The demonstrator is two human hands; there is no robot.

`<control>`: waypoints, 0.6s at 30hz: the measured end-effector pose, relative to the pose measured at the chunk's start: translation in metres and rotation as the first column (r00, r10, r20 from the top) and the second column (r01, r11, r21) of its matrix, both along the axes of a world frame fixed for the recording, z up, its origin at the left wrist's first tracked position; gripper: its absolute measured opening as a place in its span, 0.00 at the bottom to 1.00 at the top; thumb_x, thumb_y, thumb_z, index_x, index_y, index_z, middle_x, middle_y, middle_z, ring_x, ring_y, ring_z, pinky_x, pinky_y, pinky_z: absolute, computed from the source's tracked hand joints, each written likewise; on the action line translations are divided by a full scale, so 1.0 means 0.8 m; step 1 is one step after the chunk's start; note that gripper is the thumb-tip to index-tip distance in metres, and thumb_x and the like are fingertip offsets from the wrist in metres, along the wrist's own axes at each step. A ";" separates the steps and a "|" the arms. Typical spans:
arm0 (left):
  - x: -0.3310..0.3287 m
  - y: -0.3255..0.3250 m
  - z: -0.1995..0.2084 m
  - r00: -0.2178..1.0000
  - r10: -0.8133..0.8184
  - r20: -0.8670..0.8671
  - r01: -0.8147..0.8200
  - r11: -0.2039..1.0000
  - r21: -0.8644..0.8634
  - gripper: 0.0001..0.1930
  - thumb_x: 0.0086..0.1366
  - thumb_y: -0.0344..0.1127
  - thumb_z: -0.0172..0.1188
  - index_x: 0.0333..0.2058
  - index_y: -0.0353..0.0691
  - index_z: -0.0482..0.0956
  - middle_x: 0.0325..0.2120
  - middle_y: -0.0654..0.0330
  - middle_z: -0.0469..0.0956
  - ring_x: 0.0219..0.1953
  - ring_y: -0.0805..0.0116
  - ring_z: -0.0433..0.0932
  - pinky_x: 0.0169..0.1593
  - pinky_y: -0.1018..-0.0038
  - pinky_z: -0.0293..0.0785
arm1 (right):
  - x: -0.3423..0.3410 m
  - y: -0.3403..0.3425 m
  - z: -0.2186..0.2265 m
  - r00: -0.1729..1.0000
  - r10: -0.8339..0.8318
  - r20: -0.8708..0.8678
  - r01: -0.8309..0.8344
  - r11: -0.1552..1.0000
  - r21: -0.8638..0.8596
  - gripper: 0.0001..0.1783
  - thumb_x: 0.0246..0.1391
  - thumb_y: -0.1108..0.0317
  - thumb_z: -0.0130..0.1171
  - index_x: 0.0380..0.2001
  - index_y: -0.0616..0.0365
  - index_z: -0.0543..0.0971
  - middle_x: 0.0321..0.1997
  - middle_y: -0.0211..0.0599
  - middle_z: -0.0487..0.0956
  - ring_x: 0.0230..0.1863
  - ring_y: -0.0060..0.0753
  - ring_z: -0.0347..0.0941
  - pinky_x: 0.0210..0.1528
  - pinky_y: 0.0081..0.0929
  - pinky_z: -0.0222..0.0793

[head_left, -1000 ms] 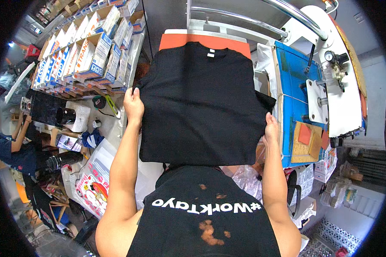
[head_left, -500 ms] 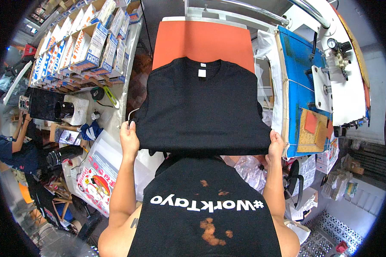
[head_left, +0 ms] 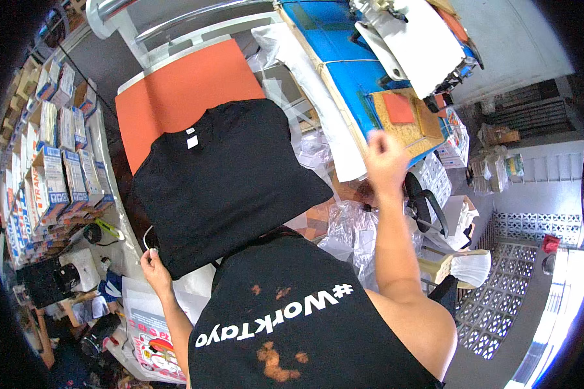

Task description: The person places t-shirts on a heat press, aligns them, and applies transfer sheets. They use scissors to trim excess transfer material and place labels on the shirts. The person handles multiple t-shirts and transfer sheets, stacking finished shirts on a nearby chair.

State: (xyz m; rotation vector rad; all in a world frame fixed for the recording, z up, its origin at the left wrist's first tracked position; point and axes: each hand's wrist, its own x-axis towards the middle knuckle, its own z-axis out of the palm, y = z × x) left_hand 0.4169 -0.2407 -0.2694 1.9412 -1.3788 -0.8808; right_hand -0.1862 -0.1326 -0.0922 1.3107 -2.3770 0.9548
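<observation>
A black T-shirt (head_left: 224, 175) lies flat, with its neck and shoulders over an orange-red pad (head_left: 188, 84). Its neckline has a small white label (head_left: 192, 142). My left hand (head_left: 156, 269) is closed on the shirt's lower left corner by the hem. Away to the right, off the shirt, my right hand (head_left: 386, 159) is raised with its fingers curled in, slightly blurred by motion. I see nothing in it. It is nearest to a brown wooden board (head_left: 422, 133) that bears an orange square.
A blue platen (head_left: 350, 71) and white press machinery (head_left: 428, 52) stand at the upper right. Clear plastic bags (head_left: 347, 236) lie right of my body. Stacked cartons (head_left: 52, 181) fill the left side, above a printed sheet (head_left: 143, 311). A black chair armrest (head_left: 428, 201) is near my right forearm.
My right hand has let go of the shirt's lower right corner and moved right and up. My left hand keeps its corner. The view has turned toward the right.
</observation>
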 end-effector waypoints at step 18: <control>-0.206 -0.072 0.202 0.722 -0.676 0.144 0.646 0.585 -0.491 0.17 0.66 0.32 0.66 0.53 0.35 0.81 0.49 0.50 0.82 0.48 0.51 0.84 0.53 0.62 0.79 | 0.198 -0.095 -0.056 0.447 0.440 0.779 -0.685 0.728 -0.018 0.17 0.60 0.65 0.71 0.48 0.61 0.80 0.42 0.30 0.81 0.43 0.24 0.77 0.48 0.27 0.74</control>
